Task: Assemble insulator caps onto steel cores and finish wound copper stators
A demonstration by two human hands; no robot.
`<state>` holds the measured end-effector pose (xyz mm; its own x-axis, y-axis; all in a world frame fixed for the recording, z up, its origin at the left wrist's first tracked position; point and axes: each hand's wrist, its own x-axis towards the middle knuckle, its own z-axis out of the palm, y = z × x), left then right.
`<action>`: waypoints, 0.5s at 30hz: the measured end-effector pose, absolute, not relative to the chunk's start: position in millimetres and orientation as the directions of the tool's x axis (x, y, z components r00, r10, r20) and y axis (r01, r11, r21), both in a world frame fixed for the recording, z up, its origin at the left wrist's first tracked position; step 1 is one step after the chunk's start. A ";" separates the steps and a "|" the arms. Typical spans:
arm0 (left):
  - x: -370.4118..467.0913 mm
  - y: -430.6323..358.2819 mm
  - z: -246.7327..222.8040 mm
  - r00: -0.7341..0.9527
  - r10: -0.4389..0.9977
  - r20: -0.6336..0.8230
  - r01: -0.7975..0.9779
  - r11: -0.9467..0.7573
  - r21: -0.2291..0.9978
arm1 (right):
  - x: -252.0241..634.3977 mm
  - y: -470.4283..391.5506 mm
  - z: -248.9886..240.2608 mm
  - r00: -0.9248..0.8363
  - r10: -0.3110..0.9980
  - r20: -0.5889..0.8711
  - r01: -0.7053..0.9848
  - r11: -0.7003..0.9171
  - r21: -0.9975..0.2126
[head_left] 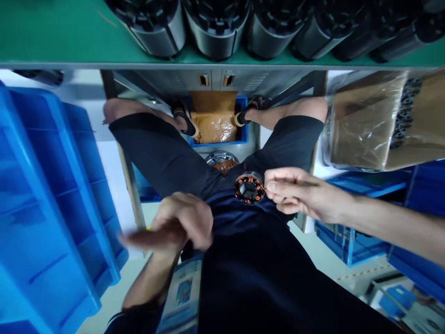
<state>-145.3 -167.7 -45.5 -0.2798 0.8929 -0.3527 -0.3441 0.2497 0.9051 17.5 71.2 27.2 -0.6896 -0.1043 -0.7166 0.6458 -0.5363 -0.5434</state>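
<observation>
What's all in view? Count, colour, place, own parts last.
Ring: 1, black and orange, right fingertips
Cylinders: at least 6, black and grey, on bench
Bench: 1, green, top of frame
Cabinet: 1, grey, below bench
Floor box: 1, blue, between feet
Dish: 1, silvery, before lap
Carton: at least 1, brown, right, in plastic
Bins: count unclear, blue, left
Crates: at least 2, blue, right
Panel: 1, white and blue, by left forearm
Clothes: dark, on person
Right hand: 1, at ring
Left hand: 1, blurred, left of lap
</observation>
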 end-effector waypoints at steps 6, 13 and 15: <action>-142.8 -120.6 -49.5 -0.302 0.952 0.051 -0.067 -0.074 0.995 | 15.3 70.0 50.0 -0.755 -0.126 -0.643 0.640 -0.351 -0.683; -149.1 -108.0 -5.3 0.160 0.929 -0.333 -0.355 0.369 0.859 | 10.4 138.1 93.7 -0.973 -0.055 -0.225 0.147 0.602 -0.785; -157.1 -108.9 -1.3 -0.127 0.974 -0.186 0.002 0.188 0.982 | 17.3 151.4 101.0 -0.977 0.118 -0.175 0.210 0.629 -0.748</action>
<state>-157.1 -108.9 -1.3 -0.1265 0.9744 -0.1859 0.0025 0.1877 0.9822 17.3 151.4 101.0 -0.9774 0.1182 -0.1753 0.2103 0.6293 -0.7482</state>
